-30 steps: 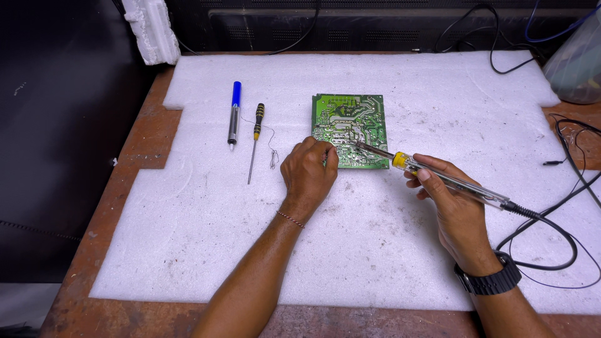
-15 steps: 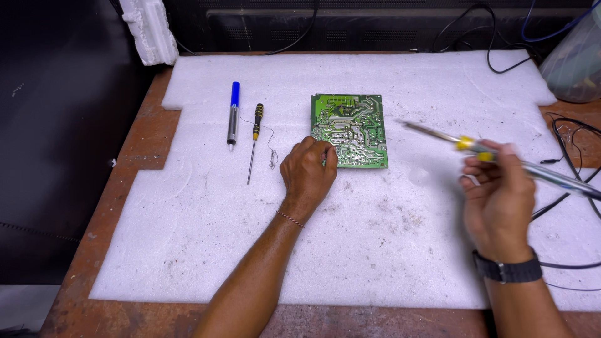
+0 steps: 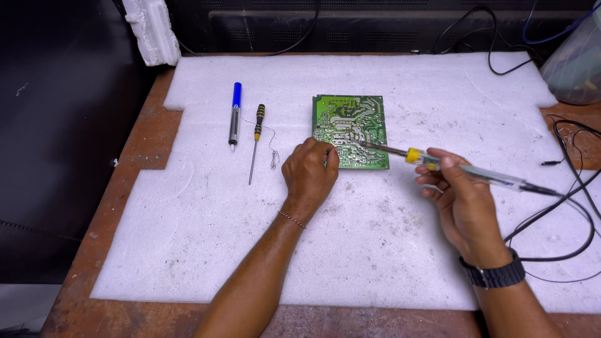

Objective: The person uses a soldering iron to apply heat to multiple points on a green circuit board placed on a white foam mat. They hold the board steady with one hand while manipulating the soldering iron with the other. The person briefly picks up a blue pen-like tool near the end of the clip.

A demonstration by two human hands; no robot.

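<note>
A green circuit board lies solder side up on a white foam sheet. My left hand rests closed at the board's near left corner, touching its edge; what its fingers pinch is hidden. My right hand grips a soldering iron with a clear handle and yellow collar. Its metal tip reaches onto the board's near right part.
Left of the board lie a blue-and-silver pen-shaped tool, a small black-and-yellow screwdriver and a thin wire. Black cables loop at the right. A white foam block stands at the back left, a clear bag at the back right.
My right hand swung the soldering iron away to the right, then brought it back, so its tip is on the board again. My left hand stayed at the board's corner.
</note>
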